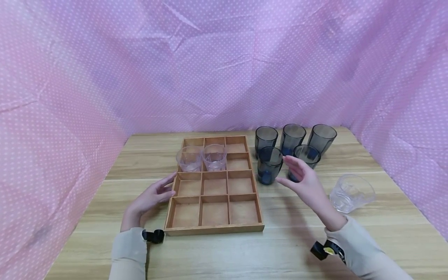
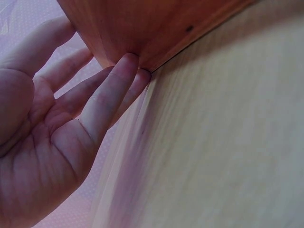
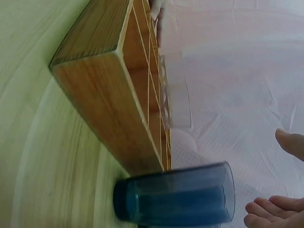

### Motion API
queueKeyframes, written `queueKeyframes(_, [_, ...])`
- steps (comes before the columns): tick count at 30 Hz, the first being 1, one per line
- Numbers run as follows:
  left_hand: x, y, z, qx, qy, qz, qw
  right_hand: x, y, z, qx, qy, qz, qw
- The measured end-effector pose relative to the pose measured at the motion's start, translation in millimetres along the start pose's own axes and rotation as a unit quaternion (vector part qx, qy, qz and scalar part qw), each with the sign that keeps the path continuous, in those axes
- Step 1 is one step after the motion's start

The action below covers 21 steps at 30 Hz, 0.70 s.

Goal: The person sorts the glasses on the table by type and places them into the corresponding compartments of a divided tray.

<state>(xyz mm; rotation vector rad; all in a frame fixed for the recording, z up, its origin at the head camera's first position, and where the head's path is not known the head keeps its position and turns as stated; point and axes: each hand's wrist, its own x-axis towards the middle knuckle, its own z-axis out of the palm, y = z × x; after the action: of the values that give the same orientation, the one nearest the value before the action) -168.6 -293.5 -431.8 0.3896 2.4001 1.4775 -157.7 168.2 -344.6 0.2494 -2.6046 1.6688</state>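
A person's left hand is resting its fingers against the left side of a wooden compartment tray; those fingers are lying loosely extended, touching the wall without curling around it. The tray is lying left of the middle of the surface, and two clear glasses are sitting in its second row from the far end, one in the left compartment, one in the middle compartment.

The right hand is hovering just beside a dark blue-grey tumbler, thumb and fingers spread apart and gripping nothing. That tumbler is standing upright near the tray's right side, as the left one of a front pair; its neighbour is standing partly behind the hand. Three more dark tumblers are standing in a row behind them, toward the far right corner of the surface.

Another clear glass is sitting well apart from the tray, near the right edge of the surface. Small black devices are showing at the left wrist and right wrist, and pink-purple dotted cloth is hanging around the far and side edges.
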Motion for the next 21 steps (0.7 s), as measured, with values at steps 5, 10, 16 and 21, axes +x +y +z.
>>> queueKeyframes(5, [-0.9,0.6,-0.6,-0.005,0.0,-0.003,1.0,-7.5,12.6,-13.1,-0.024,0.023,0.001,0.999])
queueKeyframes(10, [-1.2,-0.8,0.2,-0.012,-0.001,-0.004,0.9999,-17.1,26.2,-25.0,-0.032,0.048,-0.007,0.998])
queueKeyframes(16, [-0.4,-2.1,0.9,-0.012,-0.001,-0.003,0.9999,-24.7,43.7,-38.5,-0.058,0.072,0.012,0.996])
queueKeyframes(21, [0.6,-1.5,0.1,-0.01,-0.002,-0.005,0.9999,-27.9,55.8,-53.1,-0.072,0.085,0.029,0.993])
